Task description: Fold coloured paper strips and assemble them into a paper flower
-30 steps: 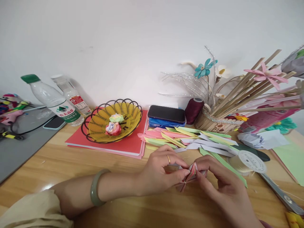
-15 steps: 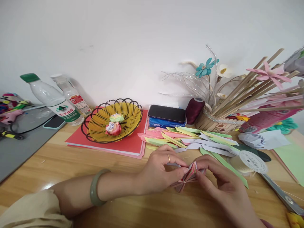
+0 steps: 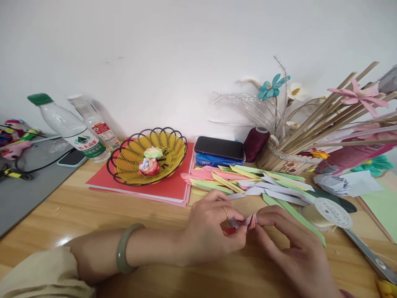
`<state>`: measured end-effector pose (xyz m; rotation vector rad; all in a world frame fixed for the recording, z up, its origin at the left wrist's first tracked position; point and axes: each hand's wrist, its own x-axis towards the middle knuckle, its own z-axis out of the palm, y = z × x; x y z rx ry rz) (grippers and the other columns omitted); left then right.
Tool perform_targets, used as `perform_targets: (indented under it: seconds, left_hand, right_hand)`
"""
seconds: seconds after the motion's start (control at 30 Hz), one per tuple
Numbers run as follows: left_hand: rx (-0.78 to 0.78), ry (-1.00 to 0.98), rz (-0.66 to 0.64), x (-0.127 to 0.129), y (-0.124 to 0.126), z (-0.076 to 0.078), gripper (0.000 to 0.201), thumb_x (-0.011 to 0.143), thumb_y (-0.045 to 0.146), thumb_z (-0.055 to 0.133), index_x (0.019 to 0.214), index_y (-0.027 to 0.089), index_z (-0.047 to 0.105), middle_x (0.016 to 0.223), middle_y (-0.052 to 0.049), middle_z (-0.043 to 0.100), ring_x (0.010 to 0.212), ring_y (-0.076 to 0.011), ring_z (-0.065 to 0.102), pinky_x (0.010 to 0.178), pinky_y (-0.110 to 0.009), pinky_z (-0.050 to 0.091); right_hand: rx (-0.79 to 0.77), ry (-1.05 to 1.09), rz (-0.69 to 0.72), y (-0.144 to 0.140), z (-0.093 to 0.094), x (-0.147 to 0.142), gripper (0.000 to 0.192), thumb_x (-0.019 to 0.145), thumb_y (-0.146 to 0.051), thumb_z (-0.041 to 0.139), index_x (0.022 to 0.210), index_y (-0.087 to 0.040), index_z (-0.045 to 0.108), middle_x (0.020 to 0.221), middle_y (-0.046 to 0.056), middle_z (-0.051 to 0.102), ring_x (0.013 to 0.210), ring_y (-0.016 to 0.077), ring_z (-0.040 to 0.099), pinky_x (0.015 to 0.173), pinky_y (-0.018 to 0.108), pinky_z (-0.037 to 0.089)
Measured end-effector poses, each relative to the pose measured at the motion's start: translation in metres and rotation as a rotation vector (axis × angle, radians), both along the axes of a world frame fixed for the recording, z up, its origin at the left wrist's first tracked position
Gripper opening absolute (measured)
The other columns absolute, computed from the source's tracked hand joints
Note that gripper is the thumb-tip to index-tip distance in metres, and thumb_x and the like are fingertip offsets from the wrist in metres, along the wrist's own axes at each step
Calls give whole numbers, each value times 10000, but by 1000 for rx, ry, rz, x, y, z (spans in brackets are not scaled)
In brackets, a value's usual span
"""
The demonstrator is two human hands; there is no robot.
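White wall fills the whole back, and below it spreads a pale wooden tabletop with a grey mat at its left. Toward the middle lies a stack of paper, red on top, and on it sits a yellow woven basket with a black looped rim. Just right of the stack, a loose heap of strips in pink, yellow, green and white lies near the hands. The left hand pinches a small folded paper piece between thumb and forefinger, over the front of the tabletop; the right hand has its thumb and forefinger parted at the right edge of that piece, and I cannot tell whether both touch it. Beyond the right hand stands a spool of cream thread. A green bangle circles the left wrist. Two paper flowers rest in the basket. The folded paper piece shows white and red layers. Smallest is a gold ring on the left hand.
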<state>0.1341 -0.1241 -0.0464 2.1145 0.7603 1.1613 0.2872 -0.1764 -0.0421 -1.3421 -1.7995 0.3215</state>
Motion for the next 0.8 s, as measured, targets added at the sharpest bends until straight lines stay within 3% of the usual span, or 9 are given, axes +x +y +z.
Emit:
perform_targets:
  seconds: [0.17, 0.37, 0.7, 0.8]
  left_hand:
    - [105, -12, -16, 0, 1, 2, 100, 659, 90, 560, 678, 121, 653, 602, -46, 665, 645, -143, 505, 625, -283, 487]
    - [48, -71, 20, 0, 1, 3, 157, 638, 39, 527, 643, 164, 621, 656, -32, 660, 689, -146, 508, 616, -275, 482]
    - [-445, -47, 28, 1, -2, 0, 112, 691, 107, 525, 637, 182, 589, 763, -25, 577, 820, -156, 521, 712, -299, 462]
    - [-490, -8, 25, -1, -3, 0, 98, 719, 144, 524, 663, 195, 586, 806, -27, 559, 854, -170, 508, 673, -292, 468]
  right_hand:
    - [45, 4, 8, 0, 2, 3, 85, 754, -156, 562, 771, -240, 561, 735, 6, 568, 750, 166, 546, 650, 285, 444]
    - [-142, 152, 22, 1, 2, 4, 55, 784, -270, 547, 761, -251, 593, 771, 13, 570, 786, 175, 536, 695, 291, 446]
    - [-380, 320, 43, 2, 2, 1, 158, 817, -351, 493, 792, -236, 599, 839, 26, 571, 818, 178, 541, 743, 299, 434]
    - [-388, 323, 3, 2, 1, 1, 183, 817, -370, 486, 758, -227, 584, 823, 26, 570, 813, 181, 537, 751, 305, 427]
